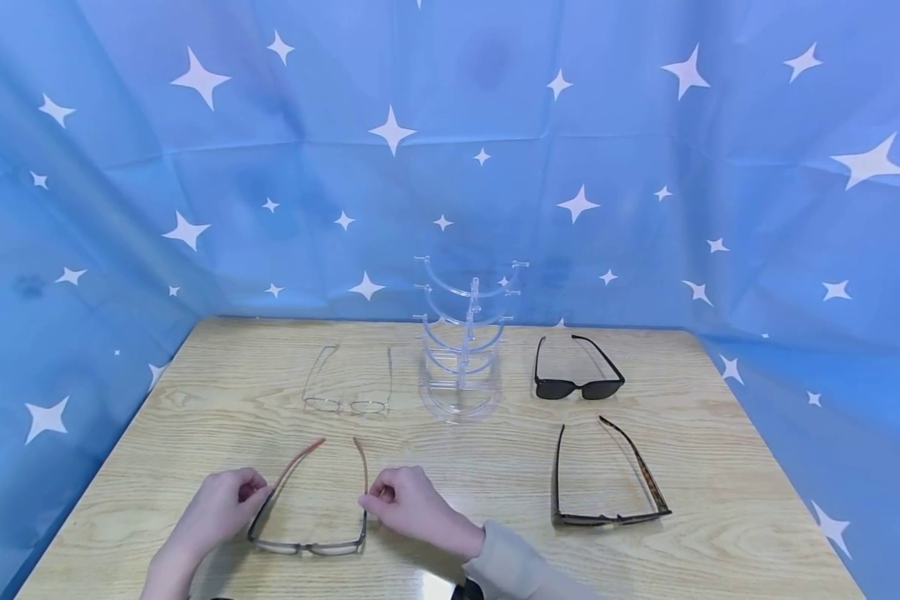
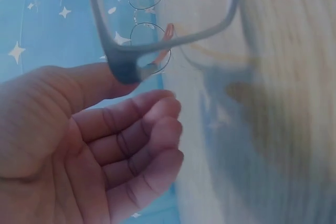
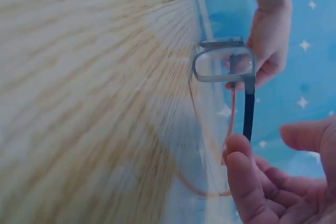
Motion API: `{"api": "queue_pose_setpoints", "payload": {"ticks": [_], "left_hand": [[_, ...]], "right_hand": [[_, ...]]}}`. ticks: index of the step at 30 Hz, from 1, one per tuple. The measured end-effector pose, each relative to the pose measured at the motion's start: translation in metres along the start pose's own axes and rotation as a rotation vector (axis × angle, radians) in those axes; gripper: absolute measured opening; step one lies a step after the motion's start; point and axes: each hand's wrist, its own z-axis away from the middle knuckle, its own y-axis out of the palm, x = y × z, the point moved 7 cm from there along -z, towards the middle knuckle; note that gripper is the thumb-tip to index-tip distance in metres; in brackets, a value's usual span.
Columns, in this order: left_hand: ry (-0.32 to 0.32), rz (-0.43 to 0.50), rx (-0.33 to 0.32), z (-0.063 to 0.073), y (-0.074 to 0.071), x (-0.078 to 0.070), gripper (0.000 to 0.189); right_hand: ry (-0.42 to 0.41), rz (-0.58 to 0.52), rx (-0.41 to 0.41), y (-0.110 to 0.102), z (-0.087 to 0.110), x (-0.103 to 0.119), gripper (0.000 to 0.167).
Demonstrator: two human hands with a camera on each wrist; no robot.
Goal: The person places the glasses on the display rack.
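Observation:
A pair of dark-framed eyeglasses (image 1: 312, 548) with reddish-brown temple tips sits at the front left of the wooden table, temples unfolded and pointing away. My left hand (image 1: 228, 500) is at its left temple; in the left wrist view the thumb (image 2: 94, 85) lies right at the frame's hinge corner, the other fingers loosely bent below it. At the right temple is my right hand (image 1: 412, 504). In the right wrist view its fingertips (image 3: 240, 153) overlap the dark temple (image 3: 249, 116), and the thumb stands apart from them.
Thin wire-rimmed glasses (image 1: 345, 406) lie behind, at the left. A clear tiered display stand (image 1: 462, 367) stands at the back middle. Black sunglasses (image 1: 579, 389) and tortoiseshell-templed glasses (image 1: 611, 519) lie on the right. A blue star-patterned curtain (image 1: 450, 183) surrounds the table.

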Motion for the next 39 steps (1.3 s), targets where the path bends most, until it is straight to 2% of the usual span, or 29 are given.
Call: {"api": "queue_pose_setpoints", "payload": {"ticks": [7,15,19,23,26,28,32,35,39], "left_hand": [[-0.018,0.106,-0.03,0.003,0.004,0.003,0.012],[-0.06,0.152,0.007,0.004,0.009,0.007,0.012],[-0.127,0.23,0.071,0.004,0.013,0.012,0.008],[-0.212,0.372,0.164,0.007,0.018,0.019,0.013],[-0.229,0.476,0.225,0.009,0.022,0.021,0.02],[-0.217,0.552,0.264,0.009,0.024,0.021,0.024],[-0.141,0.687,0.327,0.009,0.027,0.017,0.028],[-0.06,0.749,0.354,0.009,0.028,0.01,0.029],[-0.004,0.813,0.384,0.006,0.031,0.0,0.03]], "right_hand": [[0.115,-0.064,0.068,0.009,0.002,-0.011,0.026],[0.22,-0.203,0.094,0.016,0.003,-0.02,0.026],[0.305,-0.299,0.088,0.02,0.005,-0.024,0.026],[0.387,-0.388,0.066,0.023,0.008,-0.029,0.021],[0.423,-0.455,0.057,0.024,0.011,-0.032,0.017],[0.432,-0.493,0.06,0.023,0.013,-0.033,0.016],[0.427,-0.548,0.082,0.019,0.018,-0.033,0.019],[0.413,-0.582,0.092,0.014,0.021,-0.033,0.021],[0.39,-0.621,0.094,0.005,0.027,-0.033,0.023]]}}
